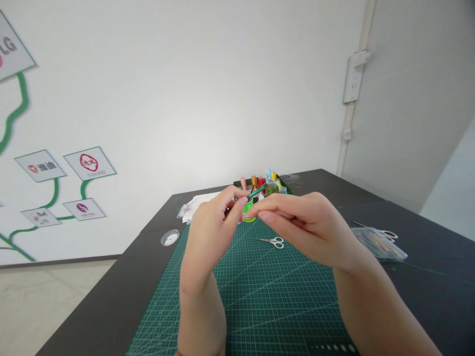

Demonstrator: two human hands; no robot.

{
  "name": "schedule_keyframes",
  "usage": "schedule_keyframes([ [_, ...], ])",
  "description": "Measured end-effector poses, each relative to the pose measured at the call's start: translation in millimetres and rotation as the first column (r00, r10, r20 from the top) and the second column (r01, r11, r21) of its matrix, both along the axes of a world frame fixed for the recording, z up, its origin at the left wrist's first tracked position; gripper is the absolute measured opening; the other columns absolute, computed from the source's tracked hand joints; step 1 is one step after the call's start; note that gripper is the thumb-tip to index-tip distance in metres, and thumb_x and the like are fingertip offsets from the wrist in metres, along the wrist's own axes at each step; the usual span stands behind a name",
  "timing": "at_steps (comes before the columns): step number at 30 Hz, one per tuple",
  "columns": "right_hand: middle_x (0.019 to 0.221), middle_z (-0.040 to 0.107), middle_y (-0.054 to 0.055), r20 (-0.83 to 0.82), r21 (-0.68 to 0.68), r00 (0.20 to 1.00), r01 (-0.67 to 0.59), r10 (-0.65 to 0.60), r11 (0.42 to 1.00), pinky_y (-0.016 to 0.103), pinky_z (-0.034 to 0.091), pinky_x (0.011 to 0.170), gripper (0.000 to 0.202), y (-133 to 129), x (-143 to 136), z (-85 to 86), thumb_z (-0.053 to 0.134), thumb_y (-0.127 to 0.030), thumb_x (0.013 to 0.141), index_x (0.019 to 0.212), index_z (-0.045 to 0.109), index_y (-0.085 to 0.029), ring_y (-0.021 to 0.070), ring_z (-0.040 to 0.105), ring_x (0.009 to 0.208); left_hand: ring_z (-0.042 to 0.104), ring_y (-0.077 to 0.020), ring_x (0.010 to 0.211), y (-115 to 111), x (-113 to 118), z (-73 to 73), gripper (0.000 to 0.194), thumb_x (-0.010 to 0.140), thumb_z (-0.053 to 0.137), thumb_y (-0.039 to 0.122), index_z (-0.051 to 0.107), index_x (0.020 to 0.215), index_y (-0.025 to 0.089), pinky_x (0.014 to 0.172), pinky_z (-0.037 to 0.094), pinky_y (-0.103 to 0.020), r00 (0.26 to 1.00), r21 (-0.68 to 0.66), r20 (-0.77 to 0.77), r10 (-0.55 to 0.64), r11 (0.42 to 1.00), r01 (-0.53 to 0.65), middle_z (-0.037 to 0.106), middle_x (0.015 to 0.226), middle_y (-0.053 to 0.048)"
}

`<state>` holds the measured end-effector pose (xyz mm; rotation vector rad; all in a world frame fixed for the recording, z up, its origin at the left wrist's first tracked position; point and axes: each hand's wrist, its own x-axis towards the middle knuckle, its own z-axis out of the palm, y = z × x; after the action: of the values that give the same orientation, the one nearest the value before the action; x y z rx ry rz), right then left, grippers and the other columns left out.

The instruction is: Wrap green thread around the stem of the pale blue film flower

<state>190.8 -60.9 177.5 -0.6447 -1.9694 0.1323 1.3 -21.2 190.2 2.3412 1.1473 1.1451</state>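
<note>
My left hand (213, 225), closed, pinches a thin green and dark stick-like thing (257, 192) between thumb and fingers, its green end pointing up to the right. Facing it, my right hand (308, 225) has thumb and forefinger pressed together; what they hold, if anything, is too small to make out. The two sets of fingertips are close together above the mat. Behind and between them shows a bright green round thing (250, 209), partly covered by my fingers. Below the hands, small white-handled scissors (272, 242) lie on the green cutting mat (256, 291).
A box (289, 188) of coloured thread spools stands at the back. White cloth (198, 205) lies left of it, near a clear round dish (170, 238) with white bits. On the right are a plastic pouch (382, 242) and larger scissors (388, 234) on the black table (122, 296).
</note>
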Motion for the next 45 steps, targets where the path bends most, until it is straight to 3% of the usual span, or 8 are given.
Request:
schedule_keyframes([
  [7, 0.053, 0.055, -0.008, -0.095, 0.041, 0.995, 0.015, -0.011, 0.999, 0.019, 0.031, 0.041, 0.020, -9.2, 6.2, 5.1, 0.056, -0.016, 0.101, 0.102, 0.076, -0.018, 0.0044, 0.038, 0.041, 0.056, -0.0114, 0.065, 0.5, 2.6, -1.9, 0.019, 0.103, 0.052, 0.027, 0.068, 0.092, 0.025, 0.064, 0.035, -0.027, 0.972, -0.025, -0.228, -0.065, 0.998, 0.061, 0.065, 0.069, 0.009],
  [13, 0.077, 0.077, -0.004, -0.173, 0.047, 0.974, 0.156, -0.145, 0.987, 0.020, 0.041, 0.047, 0.022, -13.1, 15.2, 5.1, 0.061, -0.018, 0.100, 0.102, 0.081, -0.027, 0.0055, 0.054, 0.050, 0.055, -0.0114, 0.061, -2.3, 3.7, -4.5, 0.017, 0.104, 0.052, 0.028, 0.066, 0.094, 0.026, 0.062, 0.032, -0.026, 0.934, -0.031, -0.341, -0.104, 0.995, 0.099, 0.064, 0.066, 0.010],
  [17, 0.090, 0.082, -0.002, -0.208, 0.051, 0.940, 0.287, -0.271, 0.956, 0.021, 0.050, 0.055, 0.021, -10.3, 18.2, 5.8, 0.063, -0.020, 0.098, 0.098, 0.083, -0.028, 0.0102, 0.069, 0.066, 0.057, -0.0106, 0.061, -4.9, 2.6, -4.9, 0.016, 0.104, 0.053, 0.028, 0.066, 0.095, 0.026, 0.062, 0.035, -0.025, 0.917, -0.083, -0.354, -0.185, 0.983, 0.167, 0.065, 0.067, 0.010],
  [21, 0.092, 0.083, 0.000, -0.258, 0.013, 0.913, 0.331, -0.317, 0.944, 0.024, 0.055, 0.061, 0.022, -2.2, 18.9, 6.1, 0.064, -0.021, 0.097, 0.096, 0.085, -0.028, 0.0142, 0.074, 0.074, 0.057, -0.0094, 0.059, -8.0, 0.8, -5.0, 0.015, 0.104, 0.053, 0.027, 0.067, 0.098, 0.027, 0.060, 0.035, -0.023, 0.900, -0.116, -0.369, -0.231, 0.972, 0.202, 0.065, 0.066, 0.010],
  [30, 0.092, 0.083, 0.001, -0.276, -0.130, 0.933, 0.202, -0.231, 0.971, 0.028, 0.059, 0.068, 0.022, 16.9, 22.0, 3.8, 0.063, -0.028, 0.098, 0.095, 0.085, -0.029, 0.0180, 0.076, 0.084, 0.061, -0.0080, 0.062, -21.2, -4.0, -0.7, 0.019, 0.106, 0.053, 0.031, 0.069, 0.098, 0.026, 0.062, 0.039, -0.020, 0.870, -0.153, -0.356, -0.340, 0.940, 0.305, 0.067, 0.066, 0.010],
  [37, 0.096, 0.084, 0.001, -0.289, -0.217, 0.938, 0.129, -0.190, 0.968, 0.027, 0.059, 0.070, 0.020, 16.8, 23.8, 6.5, 0.066, -0.031, 0.096, 0.094, 0.085, -0.028, 0.0175, 0.076, 0.085, 0.061, -0.0070, 0.059, -25.9, -7.9, 1.3, 0.019, 0.106, 0.054, 0.031, 0.071, 0.100, 0.025, 0.061, 0.040, -0.018, 0.856, -0.154, -0.344, -0.386, 0.923, 0.354, 0.067, 0.065, 0.010],
  [42, 0.095, 0.083, 0.002, -0.268, -0.378, 0.959, -0.015, -0.094, 0.925, 0.029, 0.060, 0.075, 0.022, 18.3, 25.1, 10.5, 0.066, -0.035, 0.096, 0.096, 0.085, -0.025, 0.0191, 0.077, 0.088, 0.062, -0.0072, 0.061, -31.2, -10.2, 3.5, 0.018, 0.106, 0.055, 0.027, 0.071, 0.099, 0.025, 0.062, 0.041, -0.018, 0.843, -0.141, -0.351, -0.407, 0.913, 0.382, 0.068, 0.067, 0.009],
  [45, 0.100, 0.083, 0.004, -0.267, -0.407, 0.961, -0.040, -0.077, 0.912, 0.031, 0.060, 0.079, 0.024, 23.4, 25.3, 8.7, 0.067, -0.039, 0.096, 0.097, 0.085, -0.024, 0.0202, 0.076, 0.092, 0.062, -0.0071, 0.059, -33.9, -10.5, 5.0, 0.017, 0.105, 0.056, 0.026, 0.071, 0.097, 0.024, 0.061, 0.042, -0.018, 0.859, -0.118, -0.322, -0.398, 0.917, 0.380, 0.068, 0.065, 0.009],
])
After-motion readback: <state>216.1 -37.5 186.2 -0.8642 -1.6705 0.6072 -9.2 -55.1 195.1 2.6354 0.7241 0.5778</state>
